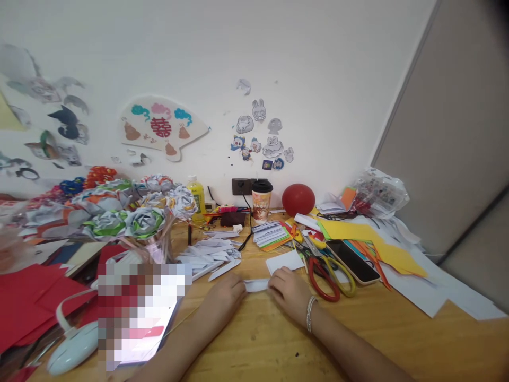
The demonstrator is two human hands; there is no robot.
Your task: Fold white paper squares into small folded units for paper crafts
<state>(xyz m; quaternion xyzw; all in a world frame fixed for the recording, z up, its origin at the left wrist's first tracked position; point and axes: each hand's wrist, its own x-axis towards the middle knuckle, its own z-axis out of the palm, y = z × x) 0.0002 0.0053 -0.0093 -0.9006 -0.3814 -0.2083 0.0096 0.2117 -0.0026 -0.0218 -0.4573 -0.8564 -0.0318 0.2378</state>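
Observation:
My left hand (223,298) and my right hand (289,291) rest on the wooden table (397,329), each closed on one end of a small white paper strip (256,285) stretched between them. A bracelet sits on my right wrist. Just beyond the strip lies a white paper rectangle (284,261). A heap of folded white paper pieces (210,253) lies ahead of my left hand.
Scissors with red and yellow handles (328,276) and a black phone (353,260) lie right of my hands. Yellow sheets (369,239), a red ball (298,199), a coffee cup (261,200), paper roses (119,209), red paper (27,302) and a white lamp (73,345) crowd the table.

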